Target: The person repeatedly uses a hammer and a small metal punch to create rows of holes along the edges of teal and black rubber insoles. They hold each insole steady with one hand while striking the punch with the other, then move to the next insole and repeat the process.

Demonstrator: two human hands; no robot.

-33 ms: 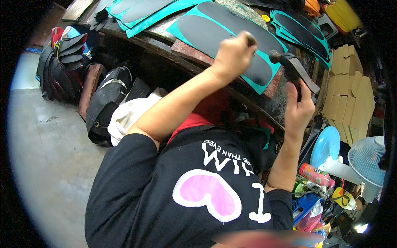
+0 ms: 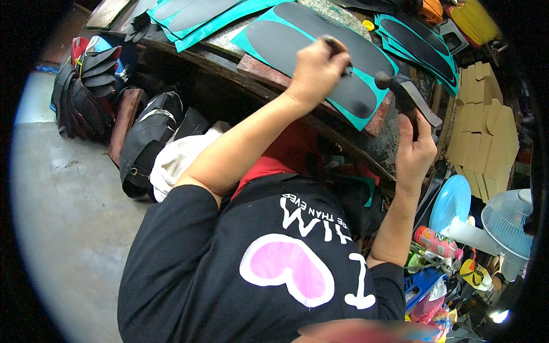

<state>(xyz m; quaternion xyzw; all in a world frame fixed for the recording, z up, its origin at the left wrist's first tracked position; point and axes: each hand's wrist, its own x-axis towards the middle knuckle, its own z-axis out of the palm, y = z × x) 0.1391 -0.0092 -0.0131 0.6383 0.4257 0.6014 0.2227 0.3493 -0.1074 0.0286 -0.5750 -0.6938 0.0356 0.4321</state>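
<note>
A teal sheet with long dark grey sole shapes [image 2: 366,91] lies over a reddish-brown slab [image 2: 263,72] on the workbench. Just above the sheet, my left hand [image 2: 315,71] is closed around a short dark tool [image 2: 347,70], whose dark ends show past the fingers; its exact kind is hidden. At the sheet's right end, my right hand [image 2: 416,151] grips a hammer [image 2: 421,103]. This has a rounded dark face on one side and a long flat peen on the other. The hammer head hangs raised, apart from the left hand.
More teal sheets with sole shapes lie at the far left [image 2: 200,20] and far right [image 2: 414,43] of the bench. Flattened brown cardboard [image 2: 477,128] stands at right, above a blue disc [image 2: 450,201] and a fan [image 2: 506,220]. Bundled black pieces [image 2: 86,94] are at left.
My left hand has shifted a little left and away from the hammer, turning so that more of the dark tool shows. The right hand and hammer have barely moved.
</note>
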